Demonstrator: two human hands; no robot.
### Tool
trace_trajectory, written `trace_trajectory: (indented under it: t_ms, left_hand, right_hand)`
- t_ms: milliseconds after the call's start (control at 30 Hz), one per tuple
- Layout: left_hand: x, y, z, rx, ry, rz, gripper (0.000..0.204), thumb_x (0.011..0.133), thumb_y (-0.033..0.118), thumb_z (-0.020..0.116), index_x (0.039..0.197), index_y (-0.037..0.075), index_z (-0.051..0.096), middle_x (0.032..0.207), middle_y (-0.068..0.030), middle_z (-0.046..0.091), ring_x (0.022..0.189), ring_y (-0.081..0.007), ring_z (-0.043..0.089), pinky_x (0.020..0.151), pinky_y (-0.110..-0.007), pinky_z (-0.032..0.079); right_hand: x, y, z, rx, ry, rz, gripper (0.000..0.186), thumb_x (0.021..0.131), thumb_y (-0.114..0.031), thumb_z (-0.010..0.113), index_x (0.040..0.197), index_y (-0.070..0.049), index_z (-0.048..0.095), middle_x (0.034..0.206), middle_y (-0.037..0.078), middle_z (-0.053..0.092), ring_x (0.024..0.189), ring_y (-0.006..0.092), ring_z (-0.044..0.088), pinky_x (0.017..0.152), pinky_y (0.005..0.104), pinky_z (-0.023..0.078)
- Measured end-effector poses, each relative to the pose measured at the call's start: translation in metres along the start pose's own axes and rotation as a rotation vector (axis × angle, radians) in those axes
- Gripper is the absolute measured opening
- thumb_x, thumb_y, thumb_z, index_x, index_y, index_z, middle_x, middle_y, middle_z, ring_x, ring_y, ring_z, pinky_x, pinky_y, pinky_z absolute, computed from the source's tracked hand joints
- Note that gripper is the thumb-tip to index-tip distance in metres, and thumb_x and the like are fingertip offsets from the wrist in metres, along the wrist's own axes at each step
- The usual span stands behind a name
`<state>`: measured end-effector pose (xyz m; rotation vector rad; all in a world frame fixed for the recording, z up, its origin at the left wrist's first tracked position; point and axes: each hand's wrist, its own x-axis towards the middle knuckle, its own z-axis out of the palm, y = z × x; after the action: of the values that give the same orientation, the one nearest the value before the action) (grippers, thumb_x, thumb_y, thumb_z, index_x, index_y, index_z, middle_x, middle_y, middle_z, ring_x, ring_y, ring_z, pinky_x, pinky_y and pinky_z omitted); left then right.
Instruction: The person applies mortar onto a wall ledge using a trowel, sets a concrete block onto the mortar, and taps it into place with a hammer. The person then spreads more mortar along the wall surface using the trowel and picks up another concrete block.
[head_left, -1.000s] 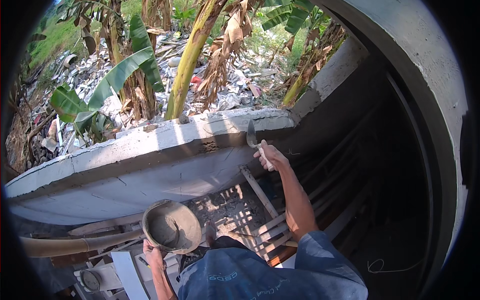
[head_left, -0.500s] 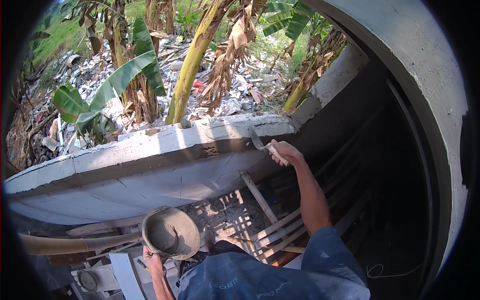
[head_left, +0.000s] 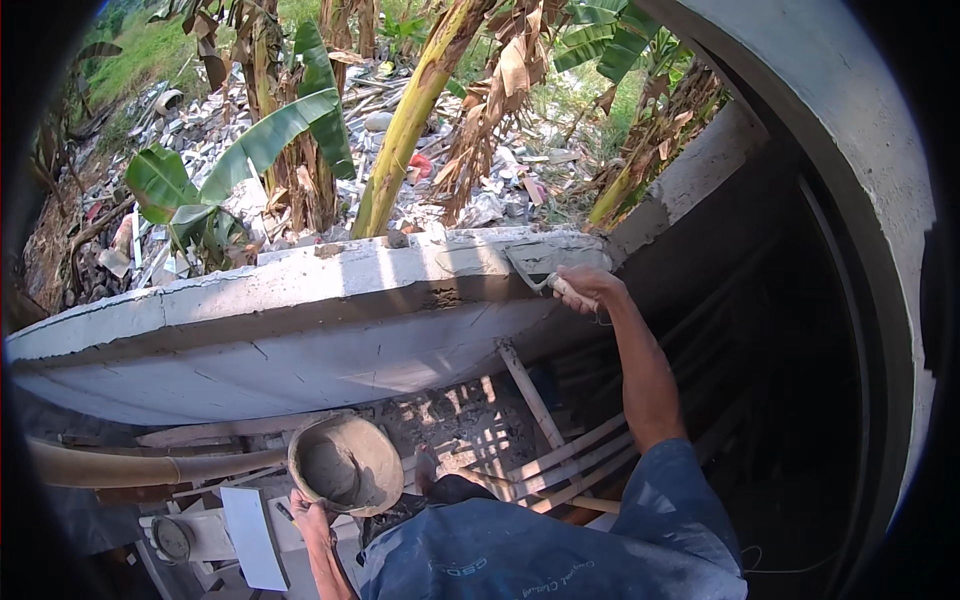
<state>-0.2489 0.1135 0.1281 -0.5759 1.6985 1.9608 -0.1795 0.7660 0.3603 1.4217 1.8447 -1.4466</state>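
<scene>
A trowel with a pale handle is in my right hand (head_left: pixel 585 288), its fingers wrapped round the grip, and the blade (head_left: pixel 524 266) lies against the outer right part of the pale, rough concrete ledge (head_left: pixel 300 270). Wet-looking grey mortar shows on the ledge just around the blade. My left hand (head_left: pixel 310 518) grips the rim of a round, mortar-crusted bowl (head_left: pixel 372 465) low in the view. Grey mortar (head_left: pixel 332 465) lies inside it.
Below the ledge are bamboo poles (head_left: pixel 120 463), slats (head_left: pixel 565 460), a white board (head_left: pixel 252 535) and a small round container (head_left: pixel 172 540). Banana plants (head_left: pixel 400 130) and rubble (head_left: pixel 160 180) lie beyond the ledge. A curved concrete structure (head_left: pixel 850 120) arches at the right, over a dark space.
My right hand has moved right, bringing the trowel's blade from upright to tilted against the ledge. My left hand still holds the bowl. The view has shifted slightly.
</scene>
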Motion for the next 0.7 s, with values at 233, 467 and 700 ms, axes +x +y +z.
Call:
trace_trajectory:
  t_ms: [233,467,700]
  left_hand:
    - [0.007,-0.003,-0.001,0.0,0.009,-0.009,0.03,0.07,-0.013,0.05,0.08,0.015,0.041,0.068,0.0012,0.048,0.047,-0.0088,0.046,0.039,-0.024,0.04]
    - [0.022,-0.013,-0.008,-0.003,-0.027,0.039,0.031,0.071,-0.012,0.05,0.079,0.016,0.04,0.068,0.002,0.046,0.048,-0.0082,0.044,0.041,-0.024,0.039]
    - [0.013,-0.003,0.007,-0.003,-0.036,0.017,0.03,0.072,-0.011,0.05,0.082,0.016,0.04,0.069,0.0012,0.046,0.048,-0.0089,0.045,0.039,-0.025,0.041]
  right_hand:
    - [-0.019,-0.027,0.058,-0.219,0.106,-0.182,0.06,0.106,-0.049,0.029,0.081,-0.003,0.059,0.058,0.003,0.049,0.043,0.0147,0.048,0.037,0.0332,0.042]
    - [-0.054,-0.052,0.095,-0.975,0.553,-0.401,0.052,0.099,-0.049,0.051,0.111,-0.003,0.072,0.104,0.023,0.071,0.102,0.0396,0.069,0.089,0.0482,0.054]
    - [-0.055,-0.045,0.042,-1.007,0.674,-0.141,0.051,0.098,-0.051,0.051,0.116,-0.008,0.072,0.12,0.025,0.067,0.114,0.041,0.064,0.099,0.0493,0.05]
